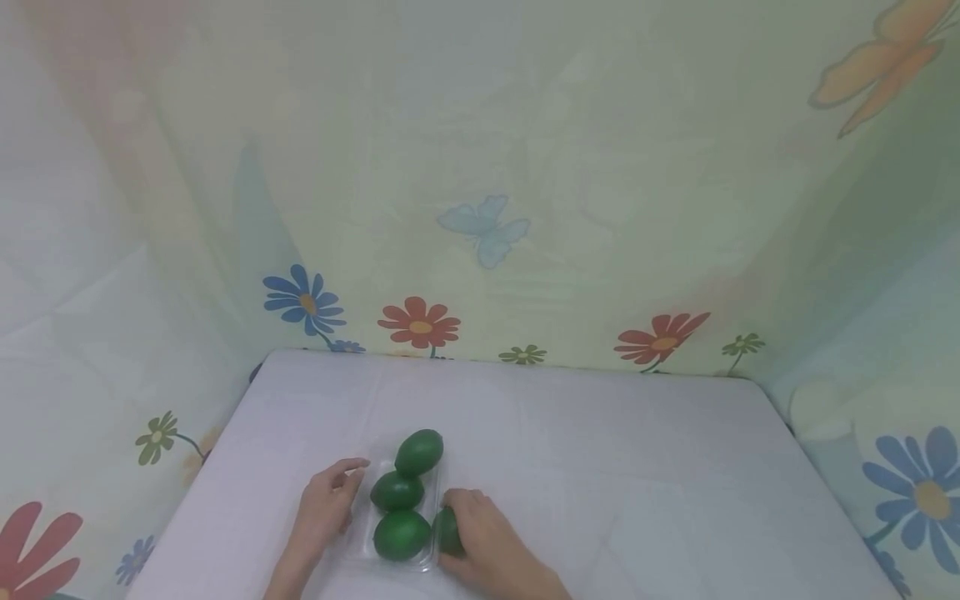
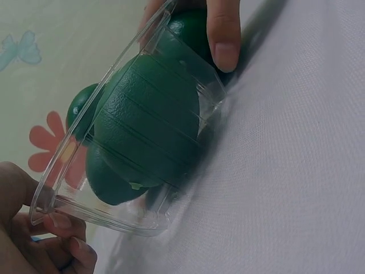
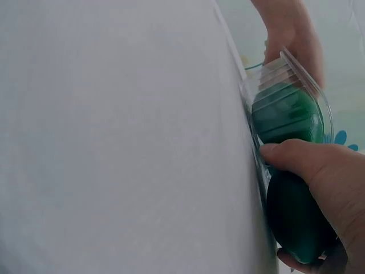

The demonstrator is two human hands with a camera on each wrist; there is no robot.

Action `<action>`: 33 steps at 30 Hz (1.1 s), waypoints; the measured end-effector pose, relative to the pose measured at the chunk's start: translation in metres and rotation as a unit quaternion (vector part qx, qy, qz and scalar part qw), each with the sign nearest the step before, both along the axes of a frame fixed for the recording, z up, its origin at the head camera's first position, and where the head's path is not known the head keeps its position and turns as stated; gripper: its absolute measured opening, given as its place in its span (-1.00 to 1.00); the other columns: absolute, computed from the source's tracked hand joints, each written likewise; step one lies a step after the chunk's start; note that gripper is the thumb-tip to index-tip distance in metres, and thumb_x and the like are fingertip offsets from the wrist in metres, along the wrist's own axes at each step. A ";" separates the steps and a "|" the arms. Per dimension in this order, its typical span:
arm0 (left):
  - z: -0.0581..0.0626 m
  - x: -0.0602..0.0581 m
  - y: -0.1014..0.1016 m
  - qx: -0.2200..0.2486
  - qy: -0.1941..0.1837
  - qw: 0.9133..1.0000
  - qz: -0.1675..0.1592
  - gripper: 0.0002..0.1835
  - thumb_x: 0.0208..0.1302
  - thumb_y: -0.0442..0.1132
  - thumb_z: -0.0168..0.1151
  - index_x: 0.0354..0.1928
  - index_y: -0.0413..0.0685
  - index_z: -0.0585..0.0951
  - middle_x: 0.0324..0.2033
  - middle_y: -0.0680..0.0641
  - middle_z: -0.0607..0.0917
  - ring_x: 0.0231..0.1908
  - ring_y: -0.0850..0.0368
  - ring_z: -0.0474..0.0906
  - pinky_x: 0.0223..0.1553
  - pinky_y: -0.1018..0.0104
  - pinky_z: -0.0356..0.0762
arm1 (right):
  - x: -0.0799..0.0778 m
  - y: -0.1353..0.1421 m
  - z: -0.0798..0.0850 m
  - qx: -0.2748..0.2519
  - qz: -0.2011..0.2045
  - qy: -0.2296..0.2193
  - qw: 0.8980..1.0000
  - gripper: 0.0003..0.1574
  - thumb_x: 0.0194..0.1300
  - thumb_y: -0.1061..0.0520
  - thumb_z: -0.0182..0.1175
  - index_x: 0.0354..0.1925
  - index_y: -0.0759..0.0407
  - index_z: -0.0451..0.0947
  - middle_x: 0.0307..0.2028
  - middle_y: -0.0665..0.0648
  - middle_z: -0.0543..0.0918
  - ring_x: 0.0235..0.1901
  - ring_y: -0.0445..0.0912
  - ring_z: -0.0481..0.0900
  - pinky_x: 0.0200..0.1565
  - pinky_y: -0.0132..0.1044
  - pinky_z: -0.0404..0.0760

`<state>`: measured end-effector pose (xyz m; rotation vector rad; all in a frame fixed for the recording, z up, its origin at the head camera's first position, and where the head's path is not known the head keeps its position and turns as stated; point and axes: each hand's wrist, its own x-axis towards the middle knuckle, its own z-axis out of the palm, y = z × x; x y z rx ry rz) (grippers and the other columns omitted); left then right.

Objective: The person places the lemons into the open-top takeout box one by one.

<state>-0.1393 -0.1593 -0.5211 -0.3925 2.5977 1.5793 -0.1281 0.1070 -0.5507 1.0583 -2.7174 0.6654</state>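
A clear plastic container (image 1: 431, 569) stands on the table, with three green limes in it or on its rim. The near lime (image 1: 402, 535) and the middle lime (image 1: 397, 492) lie inside; the far lime (image 1: 419, 452) sits at the far end, and I cannot tell if it is fully within. My left hand (image 1: 326, 504) is at the container's left side, its curled fingers holding the rim in the left wrist view. Beside the container's right wall, my right hand (image 1: 487, 537) grips another lime (image 3: 296, 217), thumb on one side and fingers on the other. The palm partly hides that lime.
A white cloth covers the table (image 1: 637, 483), which extends to the right of the hands. Behind and along both sides hangs a curtain (image 1: 570, 275) printed with flowers and butterflies.
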 end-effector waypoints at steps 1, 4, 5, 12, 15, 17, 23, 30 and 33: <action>0.000 0.000 0.000 0.000 0.001 1.000 0.000 -0.63 0.55 -0.16 0.08 0.26 -0.15 0.60 -0.53 -0.06 0.54 -0.73 0.18 0.33 -0.67 0.39 0.33 | 0.000 -0.001 -0.001 0.001 0.004 0.006 1.000 -0.27 0.16 -0.06 0.45 0.20 0.13 0.41 0.03 -0.01 0.56 -0.03 -0.21 0.49 0.03 -0.32 0.62; 0.000 0.001 0.000 0.000 0.003 1.000 0.002 -0.63 0.55 -0.16 0.08 0.26 -0.15 0.60 -0.52 -0.06 0.54 -0.73 0.18 0.33 -0.67 0.39 0.32 | -0.001 -0.001 -0.004 0.009 0.012 0.020 1.000 -0.29 0.14 -0.05 0.47 0.18 0.10 0.46 0.10 0.00 0.56 0.00 -0.20 0.51 0.03 -0.33 0.63; 0.000 0.001 0.000 0.000 0.003 1.000 0.002 -0.63 0.55 -0.16 0.08 0.26 -0.15 0.60 -0.52 -0.07 0.54 -0.73 0.18 0.33 -0.67 0.39 0.32 | 0.000 -0.001 -0.004 0.009 0.014 0.018 1.000 -0.30 0.14 -0.05 0.48 0.18 0.09 0.46 0.09 -0.01 0.56 -0.01 -0.21 0.50 0.02 -0.35 0.63; -0.001 0.005 0.000 -0.001 0.002 1.000 0.004 -0.63 0.56 -0.17 0.07 0.26 -0.15 0.60 -0.48 -0.07 0.56 -0.73 0.19 0.33 -0.67 0.40 0.32 | 0.001 -0.001 -0.006 0.007 0.026 0.009 1.000 -0.34 0.14 -0.02 0.47 0.16 0.07 0.48 -0.02 -0.07 0.54 -0.10 -0.28 0.44 -0.07 -0.46 0.59; 0.000 0.004 0.001 -0.009 0.013 1.000 0.002 -0.63 0.57 -0.16 0.06 0.25 -0.16 0.60 -0.50 -0.08 0.55 -0.73 0.19 0.34 -0.67 0.40 0.31 | 0.000 0.000 -0.005 0.001 0.030 0.029 0.999 -0.36 0.12 0.00 0.48 0.13 0.06 0.49 -0.03 -0.08 0.54 -0.11 -0.27 0.44 -0.08 -0.46 0.58; 0.001 0.003 0.001 -0.015 0.020 1.000 0.000 -0.63 0.57 -0.15 0.06 0.25 -0.15 0.61 -0.51 -0.08 0.55 -0.73 0.19 0.34 -0.67 0.40 0.31 | -0.001 0.002 -0.004 -0.004 0.032 0.049 0.998 -0.36 0.09 0.01 0.50 0.11 0.05 0.51 -0.04 -0.08 0.54 -0.12 -0.27 0.45 -0.07 -0.47 0.58; 0.003 0.001 0.000 -0.011 0.018 1.000 -0.002 -0.63 0.55 -0.17 0.07 0.25 -0.15 0.61 -0.50 -0.07 0.54 -0.73 0.19 0.33 -0.67 0.40 0.31 | 0.000 0.012 0.007 -0.012 0.031 0.050 0.998 -0.39 0.10 0.06 0.49 0.12 0.02 0.53 -0.02 -0.09 0.54 -0.12 -0.26 0.46 -0.08 -0.45 0.59; 0.003 0.001 0.000 0.000 0.017 1.000 -0.003 -0.64 0.55 -0.19 0.07 0.24 -0.16 0.61 -0.49 -0.08 0.55 -0.73 0.20 0.32 -0.67 0.40 0.32 | 0.000 0.027 0.035 -0.022 0.019 0.047 0.998 -0.36 0.12 0.08 0.53 0.16 0.01 0.54 0.02 -0.05 0.55 -0.08 -0.24 0.49 -0.05 -0.39 0.65; 0.003 0.001 0.000 0.001 0.012 1.000 -0.002 -0.63 0.55 -0.18 0.07 0.25 -0.15 0.61 -0.49 -0.08 0.56 -0.72 0.20 0.33 -0.66 0.40 0.32 | -0.002 0.027 0.047 -0.035 0.029 0.076 0.996 -0.33 0.08 0.10 0.56 0.15 0.00 0.55 0.02 -0.03 0.55 -0.07 -0.21 0.50 -0.04 -0.40 0.64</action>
